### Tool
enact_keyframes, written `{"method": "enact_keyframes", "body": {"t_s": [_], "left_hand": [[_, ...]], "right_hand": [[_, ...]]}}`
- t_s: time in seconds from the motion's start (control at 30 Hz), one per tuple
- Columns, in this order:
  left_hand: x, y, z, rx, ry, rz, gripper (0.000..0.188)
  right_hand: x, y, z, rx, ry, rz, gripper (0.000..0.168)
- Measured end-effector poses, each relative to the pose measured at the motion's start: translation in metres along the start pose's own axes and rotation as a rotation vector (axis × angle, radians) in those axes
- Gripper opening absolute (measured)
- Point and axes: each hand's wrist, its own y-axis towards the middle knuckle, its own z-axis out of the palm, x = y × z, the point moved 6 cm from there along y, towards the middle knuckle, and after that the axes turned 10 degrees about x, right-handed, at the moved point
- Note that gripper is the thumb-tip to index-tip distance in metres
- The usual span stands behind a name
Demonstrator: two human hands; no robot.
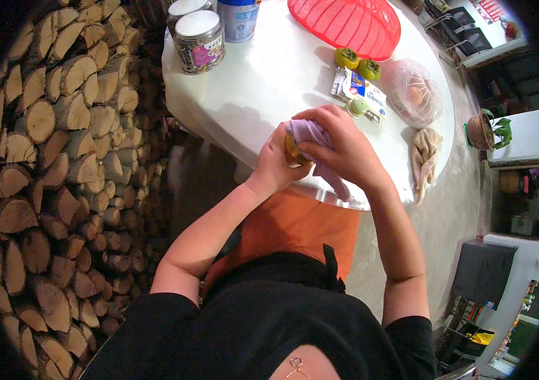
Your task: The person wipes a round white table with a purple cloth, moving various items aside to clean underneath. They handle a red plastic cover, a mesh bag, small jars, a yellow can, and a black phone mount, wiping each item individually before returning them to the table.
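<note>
My left hand [273, 164] grips a small yellowish container [292, 153], perhaps a jar, at the table's near edge. My right hand [345, 140] holds a lilac cloth [308, 130] against its top and side, and a loose end of the cloth hangs below. The fingers and cloth hide most of the container. Just beyond my right hand lie a pale green knob-like item [357, 106] and a white printed packet [367, 97]. Two greenish-yellow persimmons [347, 58] sit behind them on the round, white-covered table [260, 80].
A red mesh food cover [350, 26] lies at the far side. Lidded plastic jars [198, 47] and a blue canister [237, 23] stand at far left. To the right are a white mesh cover [414, 95] and a beige cloth [424, 156]. Stacked firewood [74, 133] rises on my left.
</note>
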Motion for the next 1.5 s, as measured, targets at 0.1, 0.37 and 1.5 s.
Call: {"method": "enact_keyframes", "body": {"t_s": [0.1, 0.37, 1.5], "left_hand": [[-0.003, -0.001, 0.000, 0.002, 0.053, 0.047, 0.066], [-0.008, -0.001, -0.008, 0.021, -0.056, 0.100, 0.076], [-0.016, -0.023, -0.035, -0.146, -0.989, -0.260, 0.066]], "right_hand": [[-0.008, 0.005, 0.005, -0.082, -0.026, 0.122, 0.036], [-0.089, -0.008, 0.031, -0.391, 0.667, 0.264, 0.034], [0.050, -0.071, 0.077, -0.282, 0.161, -0.305, 0.033]]}}
